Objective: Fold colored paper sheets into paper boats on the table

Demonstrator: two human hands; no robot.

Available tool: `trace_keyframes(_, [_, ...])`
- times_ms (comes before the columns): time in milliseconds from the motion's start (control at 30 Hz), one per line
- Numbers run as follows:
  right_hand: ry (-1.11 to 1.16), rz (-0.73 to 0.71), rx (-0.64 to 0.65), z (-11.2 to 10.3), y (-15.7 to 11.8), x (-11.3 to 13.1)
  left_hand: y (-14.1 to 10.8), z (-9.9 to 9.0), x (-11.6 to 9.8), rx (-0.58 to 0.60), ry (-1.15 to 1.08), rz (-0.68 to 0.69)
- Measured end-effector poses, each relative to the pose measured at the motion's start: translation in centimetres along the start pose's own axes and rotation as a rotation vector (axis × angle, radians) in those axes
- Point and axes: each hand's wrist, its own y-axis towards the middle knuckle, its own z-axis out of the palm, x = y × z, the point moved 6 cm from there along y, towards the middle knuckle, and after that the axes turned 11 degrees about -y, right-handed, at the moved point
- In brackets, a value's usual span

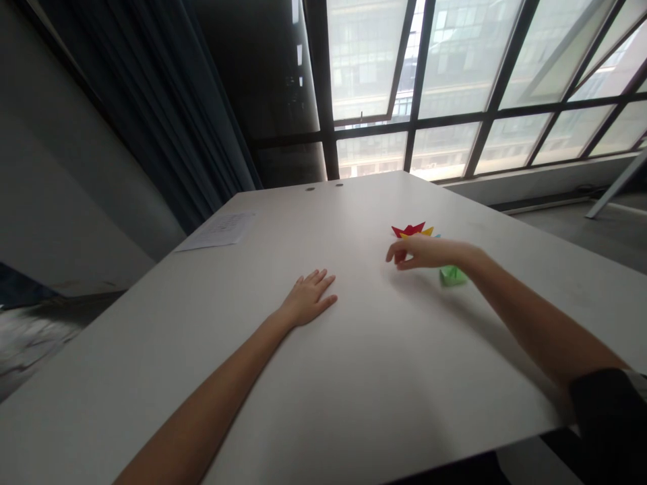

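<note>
My left hand [309,298] lies flat on the white table [354,377], palm down with its fingers spread and nothing in it. Slightly blurred, my right hand [422,251] hovers over the table to the right. Its fingers are loosely curled, with a gap between thumb and forefinger; a reddish patch shows between them, perhaps skin in shade. Just behind this hand stand a red folded paper boat [409,230] and a yellow one [427,232], partly covered by it. Only a sliver of a blue piece shows there. A green paper boat [452,275] sits on the near side of the right wrist, partly hidden.
A printed sheet of paper [218,230] lies at the table's far left edge. Two round cable holes [310,189] are near the far edge. Beyond are a dark blue curtain [176,101] and large framed windows [455,74]. A pale slanted leg [617,183] stands at right.
</note>
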Motion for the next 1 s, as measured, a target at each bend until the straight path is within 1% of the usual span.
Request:
trace_keyframes(67, [-0.074,0.132,0.036,-1.0,-1.4,-3.1,-0.1,0.1,0.1,-0.004,-0.002,-0.001])
trace_keyframes(100, [-0.098,0.19,0.076,-1.0,-2.0,-4.6,-0.1,0.1,0.2,-0.004,-0.002,-0.003])
trace_keyframes(167, [-0.18,0.332,0.186,-0.4,-3.0,-7.4,-0.2,0.2,0.2,-0.004,-0.004,-0.004])
trace_keyframes(267, [-0.175,0.382,0.264,1.1,-3.6,-9.5,-0.2,0.1,0.2,-0.005,-0.005,0.0])
trace_keyframes(367, [-0.194,0.418,0.305,2.5,-3.9,-10.2,-0.1,0.0,0.1,-0.021,-0.002,0.014])
trace_keyframes(467, [-0.199,0.382,0.305,3.4,-4.1,-9.9,0.0,0.0,0.1,-0.032,0.001,0.018])
trace_keyframes(533, [-0.201,0.373,0.285,3.5,-4.1,-9.8,0.0,0.1,0.2,-0.029,-0.002,0.014])
trace_keyframes(633, [-0.223,0.378,0.237,3.0,-4.2,-9.6,0.1,0.2,0.2,-0.03,-0.012,0.017])
trace_keyframes(733, [-0.232,0.347,0.177,1.8,-3.9,-8.6,0.2,0.1,0.4,-0.045,-0.031,0.023])
trace_keyframes(800, [-0.232,0.308,0.122,0.7,-3.5,-7.0,0.2,0.0,0.4,-0.07,-0.063,0.029])
trace_keyframes(867, [-0.215,0.263,0.043,-0.4,-2.8,-4.8,0.1,-0.4,0.1,-0.114,-0.14,0.065])
trace_keyframes(933, [-0.174,0.178,-0.04,-1.3,-1.8,-2.0,0.0,-1.0,-0.8,-0.175,-0.299,0.124])
trace_keyframes(967, [-0.149,0.141,-0.072,-1.5,-1.2,-0.5,-0.2,-1.3,-1.4,-0.205,-0.413,0.15])
trace_keyframes(1000, [-0.124,0.106,-0.094,-1.5,-0.6,1.0,-0.2,-1.5,-1.8,-0.231,-0.547,0.143])
